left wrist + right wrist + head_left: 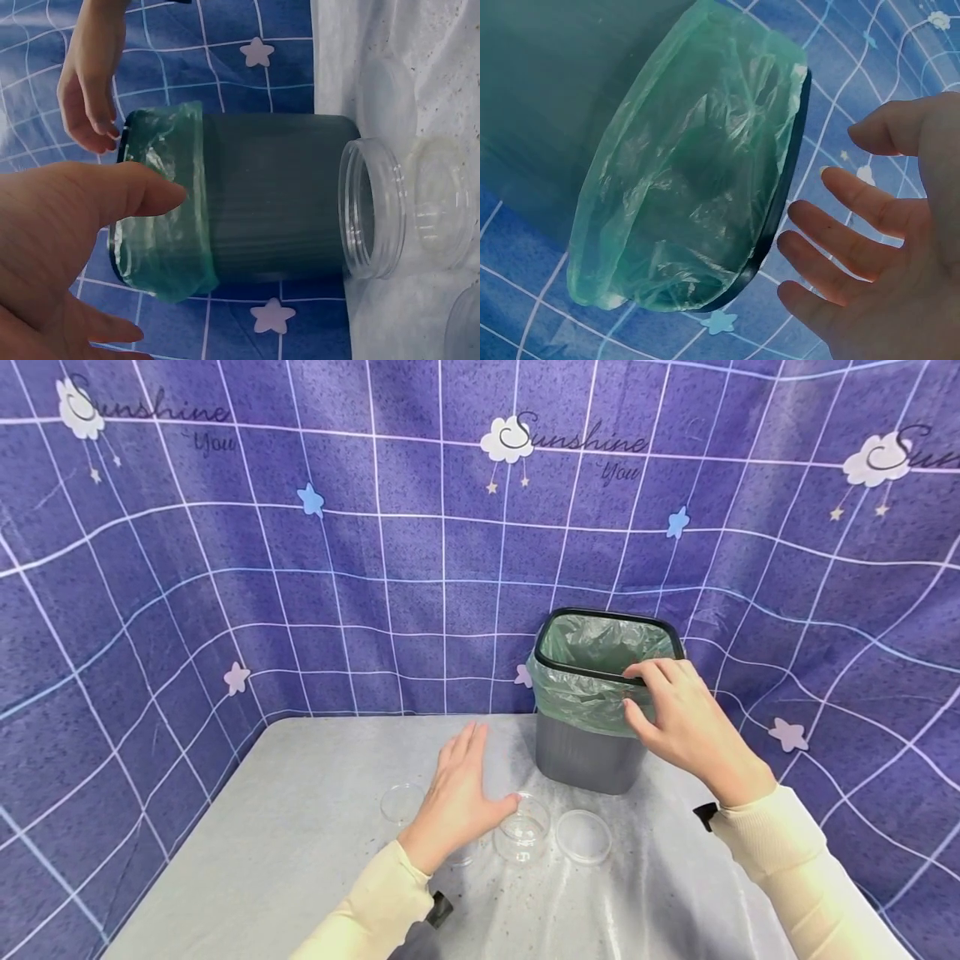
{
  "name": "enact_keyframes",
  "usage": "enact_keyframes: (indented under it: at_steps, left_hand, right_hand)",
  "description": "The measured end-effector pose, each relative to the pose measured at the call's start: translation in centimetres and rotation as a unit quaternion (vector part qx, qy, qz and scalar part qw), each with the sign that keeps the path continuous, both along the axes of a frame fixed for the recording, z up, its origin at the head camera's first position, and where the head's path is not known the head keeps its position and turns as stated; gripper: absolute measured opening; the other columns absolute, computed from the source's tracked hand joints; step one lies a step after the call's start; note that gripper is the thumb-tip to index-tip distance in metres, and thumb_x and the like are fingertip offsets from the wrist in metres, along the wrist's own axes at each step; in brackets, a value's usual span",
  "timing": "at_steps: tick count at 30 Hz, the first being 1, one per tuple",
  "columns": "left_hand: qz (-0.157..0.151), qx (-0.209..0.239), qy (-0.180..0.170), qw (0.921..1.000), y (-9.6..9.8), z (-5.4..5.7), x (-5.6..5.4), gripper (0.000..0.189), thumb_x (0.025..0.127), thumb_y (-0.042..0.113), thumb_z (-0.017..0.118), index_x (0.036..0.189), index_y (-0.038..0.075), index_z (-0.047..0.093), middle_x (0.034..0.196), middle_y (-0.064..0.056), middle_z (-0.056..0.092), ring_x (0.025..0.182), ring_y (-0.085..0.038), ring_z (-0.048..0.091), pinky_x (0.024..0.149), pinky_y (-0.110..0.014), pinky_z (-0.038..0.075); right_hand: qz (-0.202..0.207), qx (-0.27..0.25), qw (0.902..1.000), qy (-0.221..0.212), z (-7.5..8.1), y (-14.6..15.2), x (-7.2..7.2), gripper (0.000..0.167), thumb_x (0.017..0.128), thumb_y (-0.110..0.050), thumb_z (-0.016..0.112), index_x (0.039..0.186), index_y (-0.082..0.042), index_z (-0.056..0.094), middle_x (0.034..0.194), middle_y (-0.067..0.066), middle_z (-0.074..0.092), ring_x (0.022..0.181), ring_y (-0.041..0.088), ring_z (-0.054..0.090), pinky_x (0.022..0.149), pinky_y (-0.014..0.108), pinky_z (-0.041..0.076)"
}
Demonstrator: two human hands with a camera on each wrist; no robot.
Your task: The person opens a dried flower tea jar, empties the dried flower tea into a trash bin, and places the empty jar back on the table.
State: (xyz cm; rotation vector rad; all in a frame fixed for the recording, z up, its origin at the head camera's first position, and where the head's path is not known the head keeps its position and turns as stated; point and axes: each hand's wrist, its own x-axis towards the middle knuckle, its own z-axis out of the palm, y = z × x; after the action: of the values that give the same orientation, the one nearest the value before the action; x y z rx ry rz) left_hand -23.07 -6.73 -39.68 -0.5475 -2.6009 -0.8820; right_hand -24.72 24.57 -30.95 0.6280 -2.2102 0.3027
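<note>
My left hand [459, 789] is held over the table with its fingers straight, thumb spread, and nothing in its grasp. Below its thumb stand clear round plastic containers [521, 842], seemingly stacked. To their right lies a flat clear round lid [584, 837]. Beside the bin's front right corner, my right hand [678, 718] hovers with fingers loosely bent and spread; the right wrist view shows a gap between fingertips and rim. The grey bin [588, 760] is upright, lined with a green plastic bag [581, 697] folded over its outside under a black rim [585, 672].
Another clear round piece [402, 802] lies left of my left hand, and one more [462, 854] is partly hidden behind that wrist. The bin stands at the back right of the pale table [300, 827]. A purple-blue grid curtain [420, 568] encloses the back and sides.
</note>
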Motion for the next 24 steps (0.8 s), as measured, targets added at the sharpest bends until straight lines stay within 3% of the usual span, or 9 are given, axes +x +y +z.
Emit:
enact_keyframes:
  at_steps: [13,24]
  left_hand:
    - [0.019,-0.013,0.009,0.9997,-1.3,0.9,0.3,0.111,0.075,0.048,0.086,0.162,0.008,0.029,0.169,-0.014,0.024,0.153,-0.038,0.026,0.119,-0.056,0.033]
    - [0.03,-0.011,0.001,0.9995,-3.4,1.8,0.7,0.104,0.082,0.052,0.08,0.162,0.008,0.03,0.171,-0.013,0.02,0.155,-0.039,0.021,0.12,-0.063,0.026]
  right_hand:
    - [0.024,0.022,0.9994,0.014,-0.4,-0.5,1.5,0.039,0.088,-0.022,0.067,0.121,-0.003,0.064,0.124,0.017,0.064,0.117,0.04,0.055,0.105,0.051,0.04]
    - [0.022,0.056,0.998,0.018,-0.8,-1.0,2.7,0.056,0.086,-0.025,0.069,0.137,-0.002,0.06,0.138,0.024,0.058,0.127,0.045,0.051,0.108,0.059,0.038]
